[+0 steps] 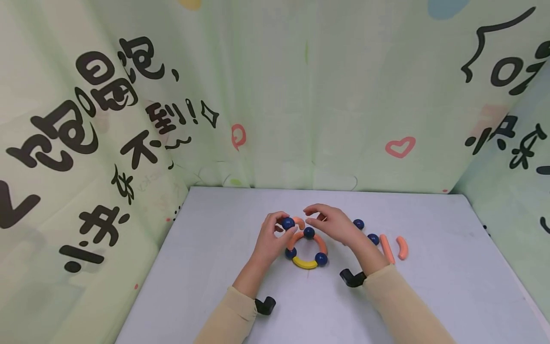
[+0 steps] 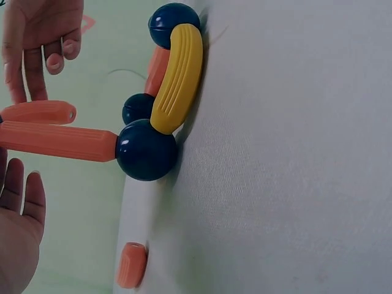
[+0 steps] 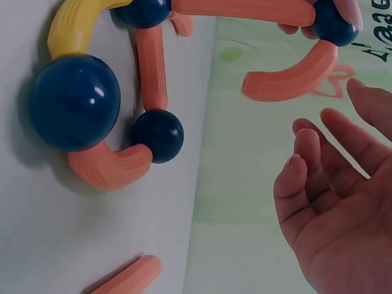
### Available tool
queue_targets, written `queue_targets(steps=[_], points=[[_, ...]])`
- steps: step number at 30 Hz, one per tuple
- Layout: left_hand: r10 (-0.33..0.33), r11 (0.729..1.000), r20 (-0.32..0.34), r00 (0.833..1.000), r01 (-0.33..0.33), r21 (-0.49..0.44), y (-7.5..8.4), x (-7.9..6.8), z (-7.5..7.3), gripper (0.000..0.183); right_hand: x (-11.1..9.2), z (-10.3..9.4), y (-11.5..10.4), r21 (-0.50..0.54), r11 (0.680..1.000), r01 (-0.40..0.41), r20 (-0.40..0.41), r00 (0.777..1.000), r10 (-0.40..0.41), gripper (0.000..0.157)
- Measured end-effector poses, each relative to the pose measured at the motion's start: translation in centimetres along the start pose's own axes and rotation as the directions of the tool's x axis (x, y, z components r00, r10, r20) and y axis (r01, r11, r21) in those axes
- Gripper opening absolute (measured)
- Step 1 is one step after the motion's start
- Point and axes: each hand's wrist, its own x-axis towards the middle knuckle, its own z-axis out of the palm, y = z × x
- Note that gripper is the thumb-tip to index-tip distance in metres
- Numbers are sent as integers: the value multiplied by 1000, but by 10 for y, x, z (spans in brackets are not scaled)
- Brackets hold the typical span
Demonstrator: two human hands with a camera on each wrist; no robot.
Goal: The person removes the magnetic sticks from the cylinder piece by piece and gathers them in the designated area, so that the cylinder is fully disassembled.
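Step, judged: building upward from the ring [image 1: 304, 264], flat on the counter [image 1: 206, 267]. Left hand [image 1: 270, 242] pinches a ball [image 1: 288, 223] atop a rod [image 2: 61, 140] rising from the ring; a curved rod [image 3: 295, 81] extends off that ball, far end free. Right hand [image 1: 335, 223] empty, loosely bent nearby. Next move probably calls for steadying the ball while the right hand guides that free end.

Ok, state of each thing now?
Left hand: pinching blue ball
Right hand: holding nothing, fingers bent
Ring: closed, on table
Rising orange rod: joins ring to pinched ball
Curved orange rod: one end on pinched ball, other free
Two blue balls at right: on table
Two orange rods at right: on table
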Motion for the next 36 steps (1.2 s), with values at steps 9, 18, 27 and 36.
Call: queue_targets(steps=[9,18,27,36], points=[[32,999,-4,999,-32,-4,-1,-1,1,41,7,6,-14,21,997,73,82,994,-74,37],[70,998,9,998,-70,5,-4,0,1,40,10,13,-14,5,995,96,79,992,-96,29],[100,995,16,995,-101,20,-3,-1,0,40,12,17,-14,-24,989,148,43,988,-146,24],[112,993,12,994,-112,21,-4,0,0,37,11,19,-16,-59,983,172,36,985,-170,21]])
